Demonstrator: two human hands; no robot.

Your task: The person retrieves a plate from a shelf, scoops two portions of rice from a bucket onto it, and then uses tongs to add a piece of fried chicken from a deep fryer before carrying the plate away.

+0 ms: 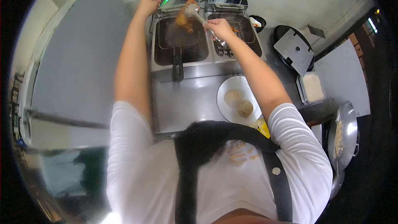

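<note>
Metal tongs (200, 18) are in my right hand (220, 29), its fingers closed round them. Their tips hold a browned, fried-looking piece of food (182, 18) above the left basin of a double fryer (182, 63). Under the food lies a wire basket (172, 33) with a black handle (178, 64) pointing toward me. At the fryer's back left corner is my left hand (149, 6), fingers curled beside the control panel (168, 1) with its green lights; whether it grips anything is too small to tell. The right basin's basket (244, 27) contains some orange-brown food.
A white plate (226, 103) with two round items stands on the steel counter (178, 108), near a yellow packet (262, 127). To the right are a grey lid (294, 49), a lidded container (313, 87) and a wok (346, 132). A grey panel (78, 58) stands left.
</note>
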